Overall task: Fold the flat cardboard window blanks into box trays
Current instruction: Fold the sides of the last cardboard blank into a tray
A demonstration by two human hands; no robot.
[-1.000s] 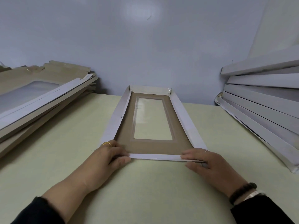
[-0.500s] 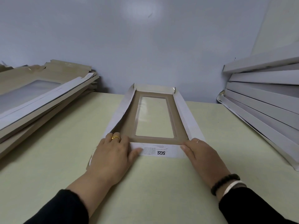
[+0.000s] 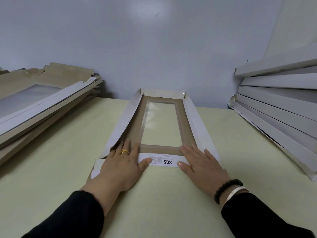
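A long cardboard window blank [image 3: 187, 124] lies lengthwise on the pale table [image 3: 60, 152], brown inside with a clear film window and white side flaps. Its near end flap [image 3: 163, 161], white with an SGS print, is folded inward and lies flat. My left hand [image 3: 122, 166] presses flat on the near left corner, fingers straight, a gold ring showing. My right hand [image 3: 202, 162] presses flat on the near right corner, fingers spread. The far end flap and the two long side flaps stand partly raised.
A stack of flat brown window blanks [image 3: 39, 100] slopes at the left of the table. A pile of folded white trays [image 3: 277, 107] leans at the right. A grey wall closes the far side.
Both hands pushed forward and folded the near end flap over onto the blank's inside, showing its printed face. The fingers went from pinching the flap's edge to pressing flat.
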